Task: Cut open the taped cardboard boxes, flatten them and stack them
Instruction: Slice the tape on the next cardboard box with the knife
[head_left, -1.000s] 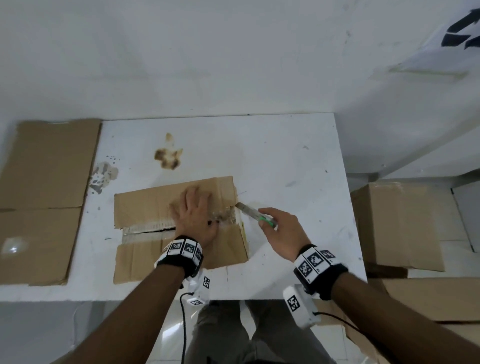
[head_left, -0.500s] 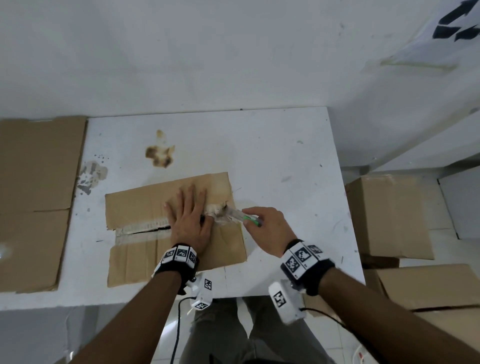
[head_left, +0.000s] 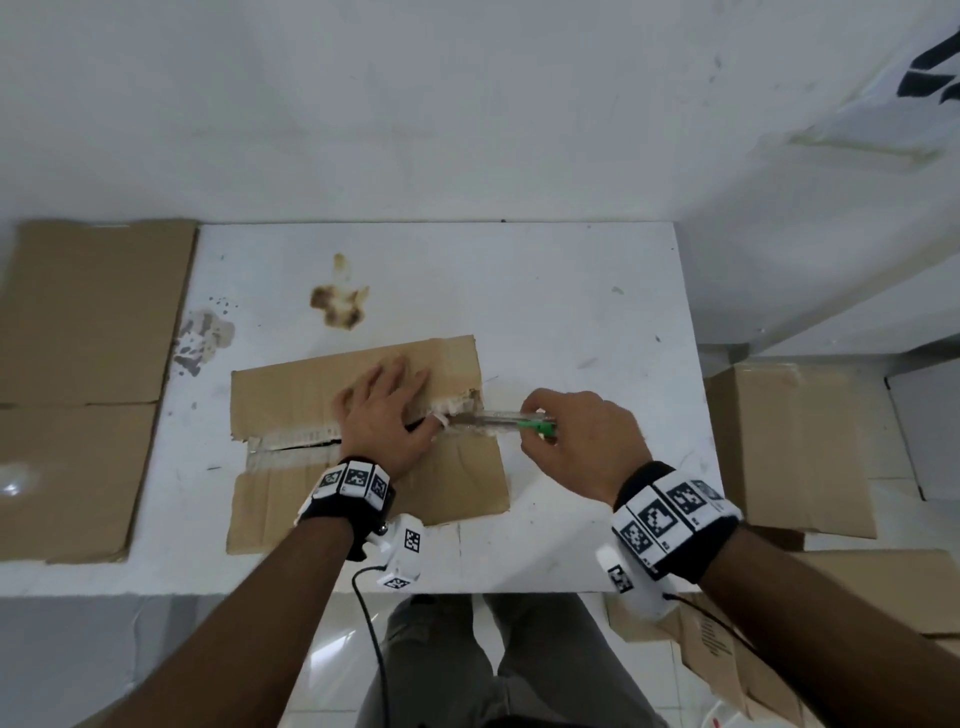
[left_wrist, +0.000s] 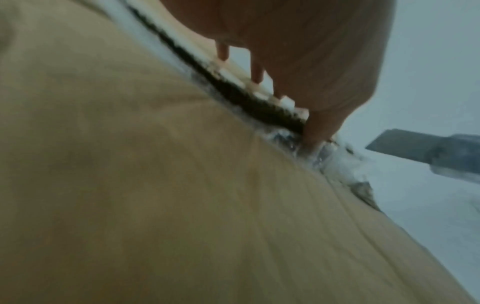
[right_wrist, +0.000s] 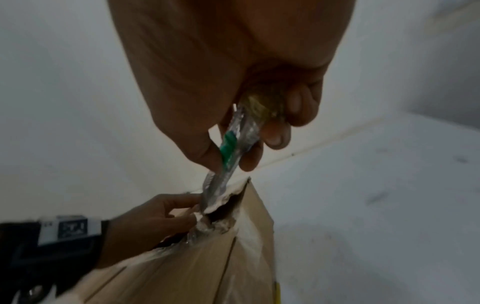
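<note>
- Furthest to the left of the taped box (head_left: 311, 395), a stack of flattened cardboard (head_left: 78, 374) lies flat, overhanging the left edge of the white table (head_left: 545, 322)
- Between that stack and the box, the tabletop carries a grey scuff (head_left: 200, 338) and, further back, a brown stain (head_left: 337, 304)
- The box itself lies on the near middle of the table, its taped seam (head_left: 291, 441) already split along the left part
- On top of the box, the left hand (head_left: 387, 415) presses down with fingers straight and spread, thumb tip touching the torn tape at the seam's right end
- Just right of the box, the right hand (head_left: 579, 441) has its fingers curled round a clear utility knife (head_left: 498, 418) with a green slider, blade tip at the seam's right end
- Well right of the box, beyond the table edge, more cardboard boxes (head_left: 789, 447) stand lower down
</note>
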